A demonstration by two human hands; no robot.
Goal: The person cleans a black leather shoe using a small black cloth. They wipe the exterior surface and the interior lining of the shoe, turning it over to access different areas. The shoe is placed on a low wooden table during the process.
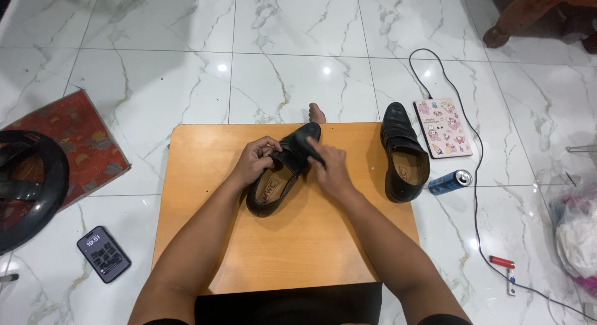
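Note:
A black leather shoe [281, 179] lies on a low wooden table [298, 250], toe pointing away from me. My left hand [254, 160] grips its left side near the tongue. My right hand [329, 169] rests on the shoe's right side, fingers around the upper. A second black shoe [403, 154] stands on the table's right edge, untouched.
A blue can [450, 182] lies on the marble floor right of the table, next to a pink patterned power bank [443, 127] with a black cable [477, 194]. A phone [104, 254] lies at left, near a red mat [74, 138] and a black round object [28, 188]. A red lighter [501, 262] lies at right.

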